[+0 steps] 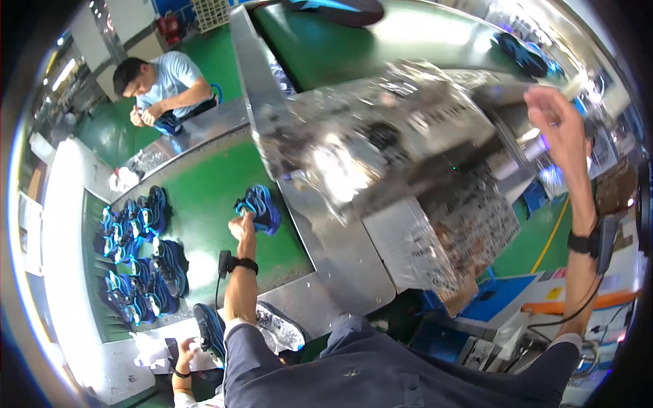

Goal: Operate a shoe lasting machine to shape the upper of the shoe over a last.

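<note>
Head view, left hand (242,228) gripping blue-black shoe (262,207); right hand (559,124) loosely spread; foil-covered machine (428,122) between, shoe rows (156,209) further left

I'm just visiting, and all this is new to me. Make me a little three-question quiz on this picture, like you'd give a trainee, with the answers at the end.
1. What does the camera wearer's left hand hold?
A) a screwdriver
B) a black-and-blue shoe
C) a cup

2. True or false: the camera wearer's right hand is raised and appears empty.

3. Seen from the wearer's side, do the grouped shoes on the green work surface lie to the left or the right of the held shoe?

Key:
1. B
2. True; nothing shows in its grasp.
3. Left.
</note>
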The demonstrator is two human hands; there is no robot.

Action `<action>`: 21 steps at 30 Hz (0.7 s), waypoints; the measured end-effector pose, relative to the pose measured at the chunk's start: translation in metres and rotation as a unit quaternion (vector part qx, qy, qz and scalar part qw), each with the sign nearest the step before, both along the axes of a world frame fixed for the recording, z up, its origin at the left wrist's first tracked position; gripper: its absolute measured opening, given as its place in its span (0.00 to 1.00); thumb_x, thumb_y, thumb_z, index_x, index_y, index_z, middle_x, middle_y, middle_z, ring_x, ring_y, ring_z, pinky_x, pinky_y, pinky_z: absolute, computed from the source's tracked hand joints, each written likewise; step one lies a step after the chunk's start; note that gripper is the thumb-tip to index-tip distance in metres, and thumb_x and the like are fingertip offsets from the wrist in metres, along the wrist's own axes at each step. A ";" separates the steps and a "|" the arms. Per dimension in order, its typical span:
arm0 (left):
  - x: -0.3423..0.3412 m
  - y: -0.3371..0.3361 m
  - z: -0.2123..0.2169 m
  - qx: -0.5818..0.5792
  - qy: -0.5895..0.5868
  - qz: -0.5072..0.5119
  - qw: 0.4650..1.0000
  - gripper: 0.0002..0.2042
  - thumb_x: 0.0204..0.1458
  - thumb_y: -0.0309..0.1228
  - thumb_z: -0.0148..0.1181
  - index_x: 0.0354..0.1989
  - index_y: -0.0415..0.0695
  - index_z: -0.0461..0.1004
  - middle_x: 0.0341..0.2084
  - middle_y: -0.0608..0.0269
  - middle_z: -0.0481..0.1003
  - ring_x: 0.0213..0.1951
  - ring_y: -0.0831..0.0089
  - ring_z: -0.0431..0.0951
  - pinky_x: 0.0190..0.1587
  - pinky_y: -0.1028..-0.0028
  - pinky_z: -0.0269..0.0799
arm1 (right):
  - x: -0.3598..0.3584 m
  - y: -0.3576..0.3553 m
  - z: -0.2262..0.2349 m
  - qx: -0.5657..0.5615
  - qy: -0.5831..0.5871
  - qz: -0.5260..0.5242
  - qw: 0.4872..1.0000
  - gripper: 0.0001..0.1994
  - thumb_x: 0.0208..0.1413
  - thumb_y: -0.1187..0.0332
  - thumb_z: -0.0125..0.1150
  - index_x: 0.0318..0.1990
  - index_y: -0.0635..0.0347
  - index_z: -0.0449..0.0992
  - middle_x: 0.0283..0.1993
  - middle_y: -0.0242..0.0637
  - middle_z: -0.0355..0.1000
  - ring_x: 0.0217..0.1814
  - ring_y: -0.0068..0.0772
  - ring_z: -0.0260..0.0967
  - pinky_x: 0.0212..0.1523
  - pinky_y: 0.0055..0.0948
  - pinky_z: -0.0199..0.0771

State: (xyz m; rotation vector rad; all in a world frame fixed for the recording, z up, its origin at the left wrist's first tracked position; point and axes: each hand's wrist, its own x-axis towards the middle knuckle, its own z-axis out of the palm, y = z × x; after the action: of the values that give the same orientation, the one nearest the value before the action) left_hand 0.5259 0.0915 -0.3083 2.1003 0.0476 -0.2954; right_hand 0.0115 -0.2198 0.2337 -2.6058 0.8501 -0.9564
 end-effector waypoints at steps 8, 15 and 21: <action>0.099 -0.102 -0.015 0.048 -0.113 -0.192 0.974 0.32 0.48 0.37 0.71 0.61 0.32 0.71 0.55 0.36 0.76 0.54 0.49 0.79 0.58 0.60 0.74 | 0.298 -0.126 0.023 0.040 0.159 0.036 0.986 0.35 0.61 0.51 0.67 0.70 0.57 0.65 0.63 0.46 0.74 0.63 0.36 0.72 0.60 0.37 0.71; -0.081 -0.032 -0.057 -0.183 -0.012 -0.236 0.954 0.26 0.51 0.28 0.71 0.57 0.30 0.72 0.56 0.37 0.75 0.60 0.50 0.75 0.62 0.61 0.70 | 0.379 -0.139 0.020 0.039 0.192 0.018 0.981 0.22 0.50 0.51 0.71 0.41 0.64 0.82 0.32 0.33 0.78 0.34 0.28 0.73 0.37 0.30 0.74; -0.280 0.022 0.014 -0.265 0.321 -0.334 0.846 0.06 0.59 0.25 0.66 0.34 0.34 0.84 0.31 0.63 0.83 0.33 0.78 0.78 0.38 0.74 0.78 | 0.358 -0.116 0.041 -0.159 0.110 0.081 0.978 0.32 0.46 0.62 0.69 0.60 0.63 0.73 0.49 0.57 0.79 0.50 0.54 0.78 0.54 0.45 0.77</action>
State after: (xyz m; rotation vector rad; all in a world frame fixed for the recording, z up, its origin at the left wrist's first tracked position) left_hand 0.2459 0.1139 -0.2940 1.3215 -0.3424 -1.2731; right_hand 0.3692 -0.3358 0.2746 -3.0442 0.5552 -0.8282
